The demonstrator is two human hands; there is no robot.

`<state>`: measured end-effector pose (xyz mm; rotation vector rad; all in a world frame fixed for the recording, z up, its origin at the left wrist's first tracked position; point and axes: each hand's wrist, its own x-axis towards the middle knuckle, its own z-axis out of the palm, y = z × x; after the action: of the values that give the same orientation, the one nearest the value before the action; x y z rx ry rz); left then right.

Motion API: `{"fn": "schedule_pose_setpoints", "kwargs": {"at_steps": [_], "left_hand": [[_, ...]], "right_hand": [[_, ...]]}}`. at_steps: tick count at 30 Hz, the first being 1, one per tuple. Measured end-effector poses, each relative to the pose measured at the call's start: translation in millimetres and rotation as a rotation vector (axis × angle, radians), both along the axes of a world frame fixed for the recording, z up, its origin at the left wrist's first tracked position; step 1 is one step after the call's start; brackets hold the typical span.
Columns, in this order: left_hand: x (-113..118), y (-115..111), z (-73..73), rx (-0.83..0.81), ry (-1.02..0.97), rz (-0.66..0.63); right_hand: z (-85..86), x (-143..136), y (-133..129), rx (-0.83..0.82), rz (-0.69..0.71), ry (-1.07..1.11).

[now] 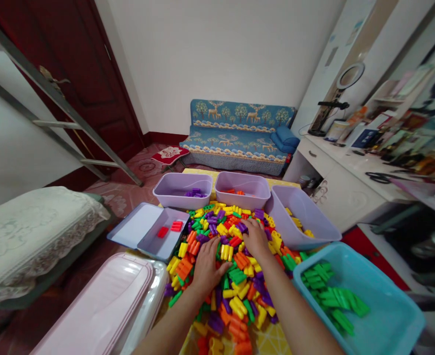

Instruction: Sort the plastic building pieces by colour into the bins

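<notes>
Colorful plastic blocks (pixel 239 276) in yellow, green, orange, purple and red lie in a wide pile on a table with a yellow cloth. My left hand (pixel 207 266) rests on the left part of the pile, fingers spread, holding nothing visible. Farther right and slightly higher, my right hand (pixel 254 237) touches the pile; its fingers are bent near a purple block (pixel 242 227), and their tips are partly hidden among the blocks. Behind the pile, one lilac bin (pixel 182 201) contains purple blocks and another lilac bin (pixel 243 199) contains orange ones.
A lilac bin (pixel 294 241) with yellow blocks and a teal bin (pixel 390 315) with green ones stand right. At left are a small box (pixel 156 251) with red blocks and a pink lid (pixel 102 305). Behind stands a blue sofa (pixel 235 138).
</notes>
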<state>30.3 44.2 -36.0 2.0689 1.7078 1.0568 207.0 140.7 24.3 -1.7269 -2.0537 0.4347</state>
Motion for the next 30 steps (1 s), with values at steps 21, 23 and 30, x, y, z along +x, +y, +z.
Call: {"fn": "schedule_pose_setpoints", "kwargs": {"at_steps": [21,23,30], "left_hand": [[1.4,-1.1,6.3,-0.033,0.036,-0.008],[1.7,-1.3,7.4,-0.029,0.038,-0.013],[1.5,-1.5,8.9,0.014,0.028,-0.008]], "right_hand": [[4.9,-16.0,-73.1,0.053,0.201,0.111],[-0.4,-16.8,-76.1,0.071,0.182,0.141],[-14.3,-10.5,-64.9,0.117,0.022,0.302]]}}
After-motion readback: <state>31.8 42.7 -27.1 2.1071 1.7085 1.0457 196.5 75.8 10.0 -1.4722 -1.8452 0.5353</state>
